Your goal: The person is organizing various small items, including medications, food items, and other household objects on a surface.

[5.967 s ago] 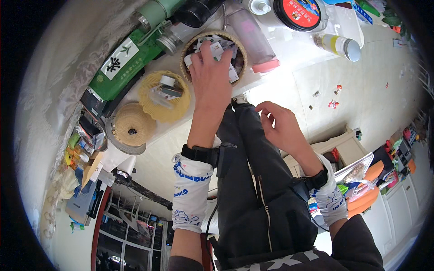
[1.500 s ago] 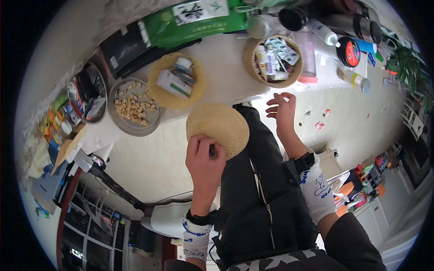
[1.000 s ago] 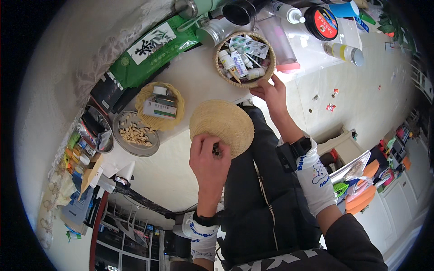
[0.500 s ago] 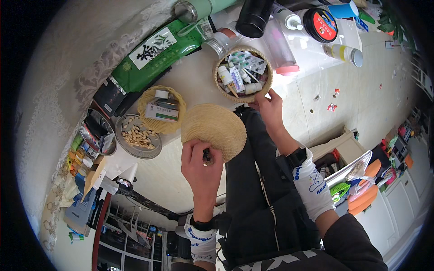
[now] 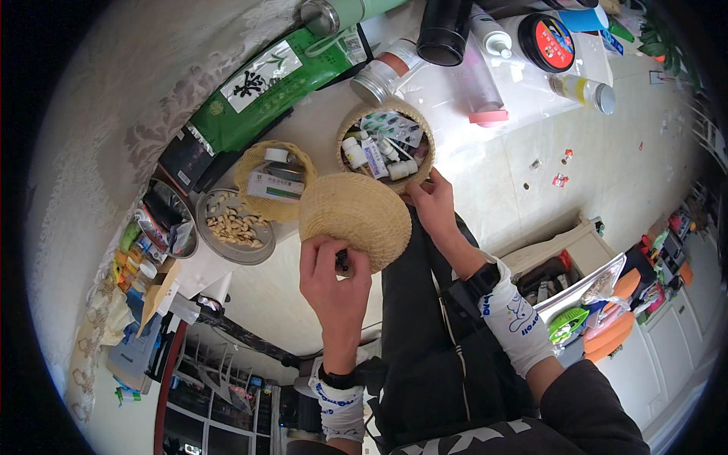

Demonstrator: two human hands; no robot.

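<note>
My left hand [image 5: 334, 277] grips a round woven straw lid [image 5: 355, 216] by its near edge, with a small dark piece showing between the fingers. Just beyond the lid sits a round woven basket [image 5: 427, 155] filled with small white bottles, a tube and blister packs [image 5: 394, 127] of pills. The fingers of my right hand [image 5: 440, 208] are closed on the basket's near right rim. From this angle the lid's far edge overlaps the near left side of the basket; I cannot tell whether they touch.
Left of the lid stand a yellow woven basket [image 5: 247, 165] with a small box and a metal plate [image 5: 265, 254] of nuts or seeds. A green package [image 5: 250, 91] lies behind them. Jars, bottles and a black cylinder [image 5: 444, 34] crowd the table's far side.
The basket of medicines has shifted left, closer to the lid, with my right hand moving along with it. The lid has tilted slightly and stays in my left hand.
</note>
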